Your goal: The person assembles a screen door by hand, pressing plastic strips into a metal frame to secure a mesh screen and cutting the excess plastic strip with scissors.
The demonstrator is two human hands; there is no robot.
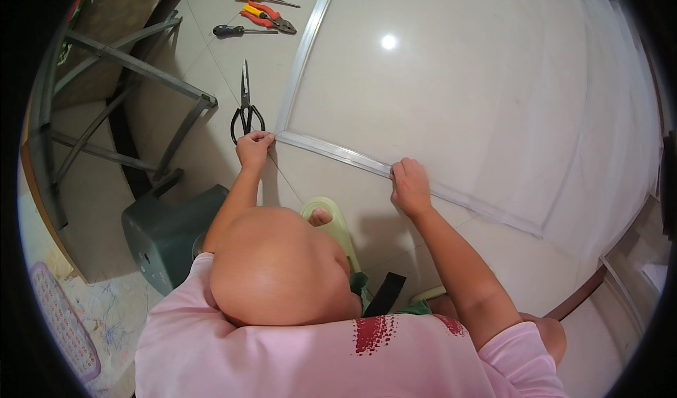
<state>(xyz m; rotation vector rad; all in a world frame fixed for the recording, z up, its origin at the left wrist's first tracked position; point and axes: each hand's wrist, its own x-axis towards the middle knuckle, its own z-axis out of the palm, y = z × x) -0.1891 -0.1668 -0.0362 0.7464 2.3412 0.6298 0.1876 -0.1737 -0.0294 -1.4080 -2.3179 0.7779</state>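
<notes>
Metal frame (338, 152): upper end cut off by the top edge
Sheer white material (599, 116): mesh or film, cannot tell; far side lost in darkness at right
Left hand (254, 148): grip at the frame's corner too small to tell
Right hand (411, 184): fingertips tucked out of sight
Green stool (163, 229): partly behind left forearm (236, 199)

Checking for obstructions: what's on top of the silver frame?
Sheer mesh covers the right of the silver frame. The right hand is on the near rail, hiding the stretch beneath; the left hand is at a corner.
</notes>
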